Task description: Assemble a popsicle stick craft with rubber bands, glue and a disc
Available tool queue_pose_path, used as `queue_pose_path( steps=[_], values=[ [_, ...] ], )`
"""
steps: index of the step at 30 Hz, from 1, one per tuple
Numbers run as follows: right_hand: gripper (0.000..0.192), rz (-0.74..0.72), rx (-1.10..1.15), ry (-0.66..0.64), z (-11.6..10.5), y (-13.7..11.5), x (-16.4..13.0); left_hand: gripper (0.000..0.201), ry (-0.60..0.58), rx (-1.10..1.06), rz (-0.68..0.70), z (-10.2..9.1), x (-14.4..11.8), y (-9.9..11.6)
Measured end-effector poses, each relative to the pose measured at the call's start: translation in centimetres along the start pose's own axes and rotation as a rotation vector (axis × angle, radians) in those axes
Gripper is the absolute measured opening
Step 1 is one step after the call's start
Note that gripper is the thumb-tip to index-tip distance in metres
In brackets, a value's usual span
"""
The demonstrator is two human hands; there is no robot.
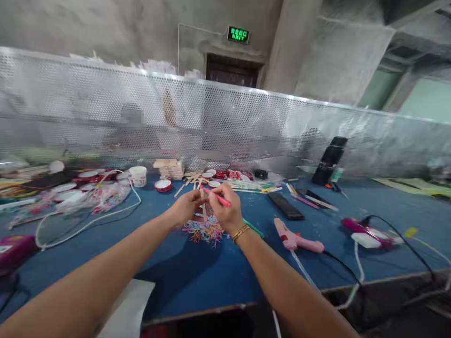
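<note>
Both hands meet over the middle of the blue felt-covered surface (197, 277). The left hand (186, 206) is closed, pinching one thin pale wooden craft stick (203, 206) that stands nearly upright between the hands, its lower end reaching down toward a loose heap of multicoloured rubber bands (204, 231) lying just below, at 6 o'clock from the hands. The right hand (225, 209), with one gold chain bracelet (241, 232) at the wrist, is closed around one pink marker pen (219, 198), whose tip points to 10 o'clock and touches the stick. At 4 o'clock from the hands lies one pink hot-glue gun (296, 240) with a black cord; a second, magenta glue gun (366, 233) lies farther out at 3 o'clock. One flat black rectangular remote-like bar (285, 206) lies between the hands and the pink gun. At 11 o'clock stands one white plastic tub (137, 176), with a small stack of wooden sticks (171, 168) at 12 o'clock. A perforated metal screen (246, 126) closes off the far edge.
</note>
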State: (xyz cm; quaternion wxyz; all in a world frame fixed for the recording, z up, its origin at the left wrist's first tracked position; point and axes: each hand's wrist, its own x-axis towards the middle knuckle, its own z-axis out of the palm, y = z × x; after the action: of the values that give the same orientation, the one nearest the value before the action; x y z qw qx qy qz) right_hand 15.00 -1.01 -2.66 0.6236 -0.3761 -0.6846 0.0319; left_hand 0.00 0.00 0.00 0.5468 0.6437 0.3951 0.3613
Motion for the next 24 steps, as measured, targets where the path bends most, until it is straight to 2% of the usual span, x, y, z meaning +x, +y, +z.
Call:
queue_pose_path(
  steps=[4,11,18,24],
  values=[
    [0.011,0.01,0.02,0.009,0.0,0.03,0.14,0.04,0.023,-0.02,-0.007,0.29,-0.14,0.25],
    [0.009,0.003,0.022,-0.019,0.14,-0.13,0.04,0.036,0.048,-0.043,-0.001,0.46,-0.21,0.35],
    [0.009,0.022,0.045,0.012,0.07,0.15,0.04,0.035,0.054,-0.06,-0.018,0.41,-0.09,0.41],
    [0.009,-0.015,0.046,0.0,0.13,-0.21,-0.04,0.033,0.056,-0.056,0.007,0.68,-0.46,0.68]
  ],
)
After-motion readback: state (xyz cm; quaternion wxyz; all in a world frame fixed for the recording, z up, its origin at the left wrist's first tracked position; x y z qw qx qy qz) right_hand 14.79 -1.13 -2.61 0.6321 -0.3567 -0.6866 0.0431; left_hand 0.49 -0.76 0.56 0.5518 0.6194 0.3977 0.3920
